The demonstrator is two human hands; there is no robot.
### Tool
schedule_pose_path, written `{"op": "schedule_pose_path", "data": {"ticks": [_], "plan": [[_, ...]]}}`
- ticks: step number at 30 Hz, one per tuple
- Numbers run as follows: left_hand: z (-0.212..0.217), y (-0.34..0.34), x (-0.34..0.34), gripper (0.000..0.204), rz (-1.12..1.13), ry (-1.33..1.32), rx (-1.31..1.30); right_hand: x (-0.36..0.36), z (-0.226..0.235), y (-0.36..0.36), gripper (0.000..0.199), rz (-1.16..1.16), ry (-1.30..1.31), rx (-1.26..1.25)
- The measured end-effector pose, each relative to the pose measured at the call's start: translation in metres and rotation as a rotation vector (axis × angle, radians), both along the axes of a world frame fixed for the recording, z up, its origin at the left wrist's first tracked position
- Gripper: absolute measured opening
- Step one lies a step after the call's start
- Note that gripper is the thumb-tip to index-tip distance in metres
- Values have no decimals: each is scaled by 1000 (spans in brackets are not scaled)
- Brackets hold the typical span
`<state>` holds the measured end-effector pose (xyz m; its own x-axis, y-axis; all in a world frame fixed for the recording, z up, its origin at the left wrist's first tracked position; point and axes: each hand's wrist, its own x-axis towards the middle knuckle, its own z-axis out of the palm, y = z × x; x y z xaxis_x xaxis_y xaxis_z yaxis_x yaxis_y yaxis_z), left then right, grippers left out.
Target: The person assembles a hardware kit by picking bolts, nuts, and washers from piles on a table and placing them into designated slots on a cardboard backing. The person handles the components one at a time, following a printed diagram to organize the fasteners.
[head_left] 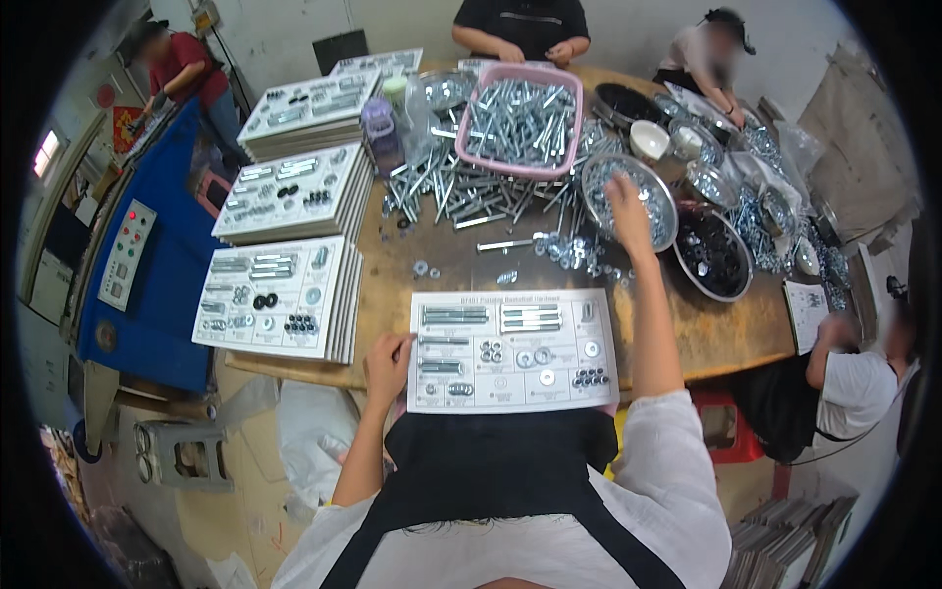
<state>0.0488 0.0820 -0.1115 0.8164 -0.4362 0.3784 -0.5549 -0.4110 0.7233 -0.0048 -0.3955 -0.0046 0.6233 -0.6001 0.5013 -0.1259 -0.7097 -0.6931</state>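
Note:
In front of me lies a white printed hardware board [461, 395] with bolts, washers, nuts and black parts set out in its printed boxes. At the board's left edge, my left hand [390, 361] has its fingers curled in and touching the edge. My right hand [631, 211] reaches over a round metal bowl [671, 236] of small shiny hardware, fingertips drawn together among the pieces. Whatever those fingertips may hold is too small to make out. Loose nuts and washers [579, 252] lie just left of that bowl, near a single long bolt [503, 244].
Stacks of similar boards [270, 294] line the table's left side. A pink basket [468, 162] full of bolts stands ahead, beside a purple-lidded bottle [381, 133]. A bowl of black parts [731, 292] sits at right. Other people work around the table; a blue machine [162, 285] stands left.

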Motion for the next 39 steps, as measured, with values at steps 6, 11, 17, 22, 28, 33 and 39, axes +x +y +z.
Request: {"op": "schedule_pose_path", "data": {"ticks": [6, 11, 17, 22, 28, 33, 39], "plan": [[12, 1, -4, 15, 31, 14, -5, 41, -40, -20, 93, -168, 558, 5], [6, -5, -4, 15, 7, -39, 1, 34, -58, -33, 83, -128, 396, 17], [2, -3, -3, 14, -17, -69, -9, 30, -60, -40, 85, -4, 437, 212], [7, -10, -7, 14, -11, -46, 19, 34, -52, -39, 87, 126, 450, 246], [8, -10, -5, 15, -15, -51, 33, 32, -50, -30, 82, 112, 480, 195], [7, -8, -6, 15, -1, -64, 54, 28, -44, -17, 76, -28, 557, 116], [8, -2, -10, 15, 26, -35, 56, 35, -41, -8, 78, -125, 523, 104]]}}
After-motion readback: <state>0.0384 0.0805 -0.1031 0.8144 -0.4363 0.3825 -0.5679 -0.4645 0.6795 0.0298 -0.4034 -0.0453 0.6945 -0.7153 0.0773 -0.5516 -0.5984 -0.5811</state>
